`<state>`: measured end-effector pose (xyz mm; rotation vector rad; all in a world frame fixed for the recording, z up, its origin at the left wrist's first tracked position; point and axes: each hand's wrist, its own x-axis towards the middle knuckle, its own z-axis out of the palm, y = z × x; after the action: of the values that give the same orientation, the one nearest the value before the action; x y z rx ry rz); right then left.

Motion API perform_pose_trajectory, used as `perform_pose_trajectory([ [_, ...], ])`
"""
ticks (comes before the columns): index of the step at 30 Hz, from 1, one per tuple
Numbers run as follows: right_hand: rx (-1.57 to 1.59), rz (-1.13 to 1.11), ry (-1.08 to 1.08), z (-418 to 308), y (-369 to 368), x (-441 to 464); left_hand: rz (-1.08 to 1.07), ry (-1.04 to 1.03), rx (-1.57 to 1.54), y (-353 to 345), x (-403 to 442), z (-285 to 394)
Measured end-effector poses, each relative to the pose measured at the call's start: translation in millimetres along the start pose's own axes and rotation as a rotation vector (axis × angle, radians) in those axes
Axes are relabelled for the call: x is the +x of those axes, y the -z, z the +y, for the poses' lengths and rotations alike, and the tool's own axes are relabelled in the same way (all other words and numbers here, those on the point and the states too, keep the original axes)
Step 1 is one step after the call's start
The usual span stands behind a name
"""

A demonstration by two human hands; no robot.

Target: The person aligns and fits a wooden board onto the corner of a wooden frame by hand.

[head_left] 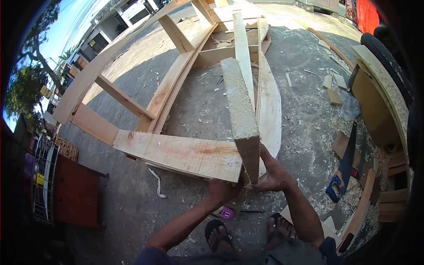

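Observation:
A large bare wooden furniture frame [176, 152] stretches away from me over the concrete. At its near right corner a rough plank [242, 99] rises on edge toward the camera. My right hand [274, 174] clasps the lower near end of this plank, thumb along its right side. Just left of it, my left hand [223, 191] grips the frame's corner from below, its fingers mostly hidden by the wide front board. Between my feet and the frame lie a pink tape measure [226, 213] and a dark pencil-like stick [252, 211].
A blue-handled handsaw [342, 170] lies at right among wood offcuts [334, 97] and shavings. Beyond it stands a curved wooden piece [384, 84]. A reddish-brown cabinet [77, 190] and a wire rack [40, 179] are at left. My sandalled feet [218, 236] are close to the frame.

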<state>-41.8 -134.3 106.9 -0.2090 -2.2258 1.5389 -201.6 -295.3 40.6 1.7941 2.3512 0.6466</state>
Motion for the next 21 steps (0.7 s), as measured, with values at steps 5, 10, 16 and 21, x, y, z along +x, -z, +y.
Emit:
perform_pose_trajectory([
  [5, 0.036, -0.007, 0.006, 6.3, -1.7, 0.9, -0.022, 0.024, 0.040, 0.7, 0.6, 1.0],
  [10, 0.002, 0.007, 0.030, 5.5, -0.7, 1.1, -0.046, 0.032, 0.026, -0.4, 1.4, 0.2],
  [16, -0.002, -0.007, 0.039, 6.9, -0.4, 0.5, 0.069, -0.016, 0.002, -1.5, 1.8, 0.7],
  [21, -0.009, 0.001, 0.037, 6.7, -0.8, 1.3, 0.116, -0.091, 0.002, -3.1, 2.8, -2.2],
])
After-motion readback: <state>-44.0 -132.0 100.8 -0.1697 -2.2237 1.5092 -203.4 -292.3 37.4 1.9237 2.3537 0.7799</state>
